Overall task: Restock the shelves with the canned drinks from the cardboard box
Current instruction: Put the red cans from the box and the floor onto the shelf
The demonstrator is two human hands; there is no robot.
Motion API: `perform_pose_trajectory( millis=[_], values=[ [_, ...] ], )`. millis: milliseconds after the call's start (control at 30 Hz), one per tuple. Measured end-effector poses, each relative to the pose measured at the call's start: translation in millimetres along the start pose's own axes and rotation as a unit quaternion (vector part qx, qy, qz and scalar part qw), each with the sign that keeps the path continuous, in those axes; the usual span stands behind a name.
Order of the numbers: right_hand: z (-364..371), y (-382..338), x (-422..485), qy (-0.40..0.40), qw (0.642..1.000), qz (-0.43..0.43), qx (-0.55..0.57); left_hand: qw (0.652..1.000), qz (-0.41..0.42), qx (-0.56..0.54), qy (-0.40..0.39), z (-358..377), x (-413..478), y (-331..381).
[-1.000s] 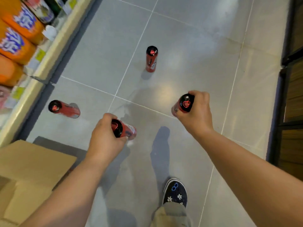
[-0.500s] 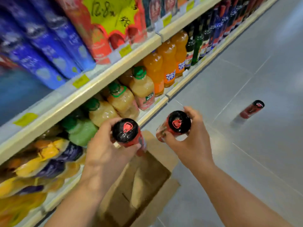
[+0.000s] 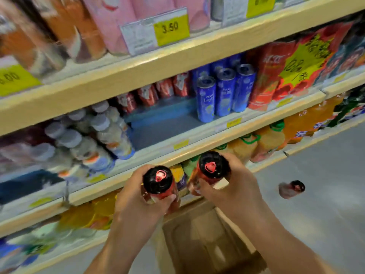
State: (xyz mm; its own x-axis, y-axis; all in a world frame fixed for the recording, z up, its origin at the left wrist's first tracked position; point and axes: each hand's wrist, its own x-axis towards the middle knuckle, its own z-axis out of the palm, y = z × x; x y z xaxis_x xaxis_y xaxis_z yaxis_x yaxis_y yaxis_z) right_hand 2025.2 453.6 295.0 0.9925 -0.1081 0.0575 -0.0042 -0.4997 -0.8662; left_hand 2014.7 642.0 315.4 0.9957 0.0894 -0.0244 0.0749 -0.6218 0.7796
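My left hand [image 3: 136, 202] grips a red can with a black top [image 3: 158, 179], held upright. My right hand [image 3: 235, 188] grips a second red can [image 3: 212, 168] beside it. Both cans are in front of the edge of the middle shelf [image 3: 197, 133], which has a bare blue gap between bottles and blue cans. More red cans [image 3: 158, 93] stand at the back of that gap. The open cardboard box [image 3: 207, 244] lies on the floor below my hands. Another red can [image 3: 291, 188] stands on the floor to the right.
Blue cans [image 3: 223, 93] stand right of the gap, and pale capped bottles [image 3: 98, 133] crowd its left. Orange and yellow bottles [image 3: 308, 119] fill the shelf below. Pink packs and a 3.50 price tag [image 3: 170, 28] sit on the shelf above. Grey tiled floor [image 3: 325, 214] extends to the right.
The view swung from the floor up to the shelves. Both hands rose with their cans and now hold them in front of the middle shelf's gap.
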Motion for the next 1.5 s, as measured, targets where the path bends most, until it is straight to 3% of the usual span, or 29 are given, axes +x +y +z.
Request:
perform_pose_trajectory(
  millis=[267,533,633,800,1267,1500],
  values=[
    [38.5,-46.6,59.7,-0.057,0.997,-0.023,0.056,0.994,-0.079,-0.068,0.033,-22.3,8.8,-33.2],
    [90.4,-66.4,140.0,-0.024,0.997,-0.075,0.022,0.993,-0.047,-0.074,0.077,-37.8,33.2,-51.7],
    [114.2,-72.5,158.6,-0.004,0.993,-0.104,0.058,0.991,-0.051,-0.089,0.090,-41.0,35.9,-58.6],
    [153.9,-72.5,186.1,-0.022,0.995,-0.091,-0.033,0.988,-0.065,-0.107,0.094,-45.4,39.8,-66.9],
    [177.9,-80.1,190.2,-0.050,0.989,-0.116,-0.078,0.987,-0.059,-0.110,0.099,-60.5,44.0,-73.5],
    [167.9,-82.1,172.6,-0.108,0.988,-0.105,-0.034,0.988,-0.044,-0.101,0.109,-58.8,46.4,-68.8]
  ],
)
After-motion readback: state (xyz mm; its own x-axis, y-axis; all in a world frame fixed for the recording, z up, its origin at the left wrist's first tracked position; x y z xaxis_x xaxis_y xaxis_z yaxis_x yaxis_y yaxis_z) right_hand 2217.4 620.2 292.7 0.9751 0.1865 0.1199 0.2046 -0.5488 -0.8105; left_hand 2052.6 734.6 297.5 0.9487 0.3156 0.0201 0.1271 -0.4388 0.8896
